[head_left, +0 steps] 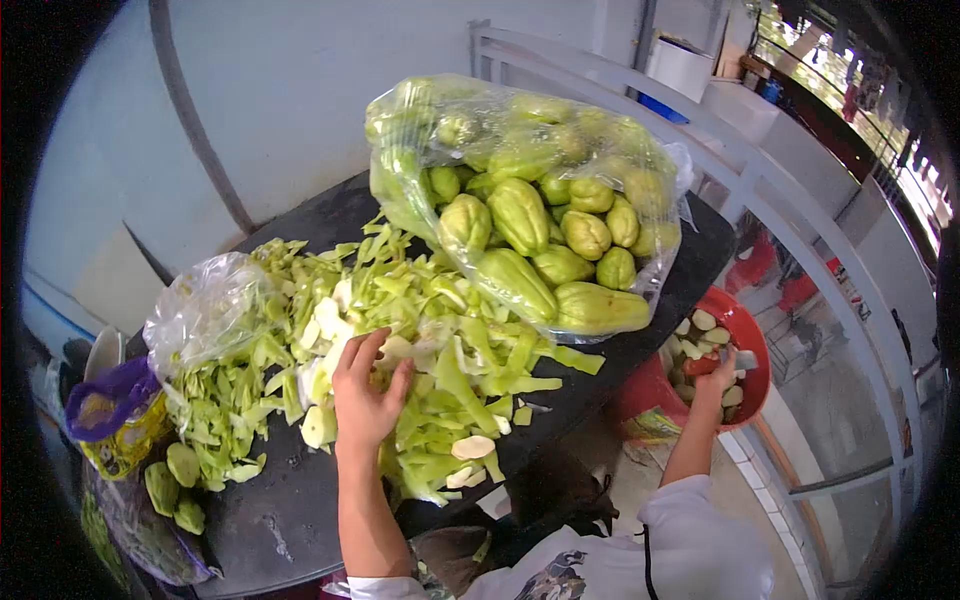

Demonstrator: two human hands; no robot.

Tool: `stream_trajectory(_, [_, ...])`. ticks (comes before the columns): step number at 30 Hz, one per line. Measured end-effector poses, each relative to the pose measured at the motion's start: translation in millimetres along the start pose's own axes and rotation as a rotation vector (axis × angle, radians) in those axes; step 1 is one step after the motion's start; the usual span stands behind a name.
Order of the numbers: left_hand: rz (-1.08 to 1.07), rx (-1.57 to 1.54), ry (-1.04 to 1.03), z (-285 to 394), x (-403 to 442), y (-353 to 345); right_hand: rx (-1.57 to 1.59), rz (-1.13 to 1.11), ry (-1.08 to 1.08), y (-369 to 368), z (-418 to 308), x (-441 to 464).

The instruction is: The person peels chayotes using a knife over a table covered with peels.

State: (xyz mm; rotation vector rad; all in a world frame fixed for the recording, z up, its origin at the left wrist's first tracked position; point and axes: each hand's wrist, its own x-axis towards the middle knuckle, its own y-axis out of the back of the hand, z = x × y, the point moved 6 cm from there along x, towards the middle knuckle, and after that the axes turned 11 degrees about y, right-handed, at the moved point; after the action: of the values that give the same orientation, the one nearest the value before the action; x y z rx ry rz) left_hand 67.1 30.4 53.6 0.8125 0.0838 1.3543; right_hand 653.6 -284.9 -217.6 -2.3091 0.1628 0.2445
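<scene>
My left hand (368, 400) rests on a pile of green chayote peels (460, 370), fingers curved and thumb apart, touching pale pieces among them. Peeled, cut chayote pieces (320, 425) lie beside it. To the right, my right hand (710, 380) reaches into a red bucket (762, 385) that contains pale peeled chayote pieces (703, 320). Its fingers are closed around a small tool with a reddish handle (699, 367) and a flat greyish end; its exact kind is unclear. Behind the peels lies a large clear plastic bag (520, 110) full of whole chayotes (518, 215).
The dark table (290, 530) carries the peels. At left are a crumpled clear bag (205, 310), a purple-and-yellow bag (110, 420) and several green chayotes (183, 465). A grey metal railing (770, 190) runs along the right, and a wall (270, 90) stands behind.
</scene>
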Motion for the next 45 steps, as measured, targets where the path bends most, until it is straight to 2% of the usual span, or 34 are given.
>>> stream_trajectory(1, [0.006,0.010,0.006,-1,0,1,-0.002,-0.004,-0.012,-10,-1,-10])
stream_trajectory(3, [-0.001,-0.006,0.032,-3,1,0,-0.077,-0.112,0.235,-67,-40,-62])
stream_trajectory(4, [0.003,0.001,0.039,-5,3,1,-0.080,-0.115,0.226,-88,-53,-82])
stream_trajectory(6, [0.026,0.074,-0.001,-6,3,5,-0.173,-0.407,0.324,-141,-76,-124])
stream_trajectory(7, [0.041,0.092,0.014,-8,5,11,-0.172,-0.422,0.300,-157,-82,-149])
stream_trajectory(10, [0.188,0.146,0.128,-26,12,39,-0.115,-0.808,0.128,-204,-68,-201])
stream_trajectory(11, [0.248,0.172,0.180,-36,13,54,-0.113,-0.836,0.093,-211,-59,-209])
stream_trajectory(13, [0.431,0.341,0.210,-66,10,88,-0.139,-1.097,-0.027,-240,-48,-272])
stream_trajectory(16, [0.629,0.365,0.417,-102,-9,129,-0.319,-1.311,-0.227,-261,-17,-328])
stream_trajectory(20, [0.729,0.390,0.508,-135,-23,166,-0.474,-1.582,-0.423,-272,23,-387])
stream_trajectory(21, [0.730,0.411,0.498,-137,-25,175,-0.483,-1.597,-0.430,-277,27,-398])
stream_trajectory(23, [0.748,0.444,0.510,-143,-34,197,-0.721,-1.790,-0.315,-285,41,-422])
stream_trajectory(25, [0.816,0.706,0.527,-137,-43,221,-0.720,-1.843,-0.353,-291,53,-440])
stream_trajectory(26, [0.815,0.774,0.629,-149,-48,237,-0.700,-1.886,-0.343,-295,57,-447])
stream_trajectory(27, [0.785,0.900,0.562,-146,-53,250,-0.680,-1.925,-0.332,-300,62,-453])
stream_trajectory(30, [0.762,1.158,0.887,-168,-72,295,-0.663,-1.956,-0.379,-310,81,-465])
stream_trajectory(33, [0.647,1.135,1.164,-187,-94,340,-0.646,-1.953,-0.396,-323,98,-472])
stream_trajectory(37, [0.530,1.182,1.147,-209,-109,369,-0.577,-1.907,-0.515,-331,129,-469])
stream_trajectory(39, [0.509,1.211,1.089,-210,-106,372,-0.466,-1.783,-0.572,-333,141,-461])
stream_trajectory(45, [0.506,1.228,0.999,-191,-105,367,-0.434,-1.752,-0.517,-329,138,-447])
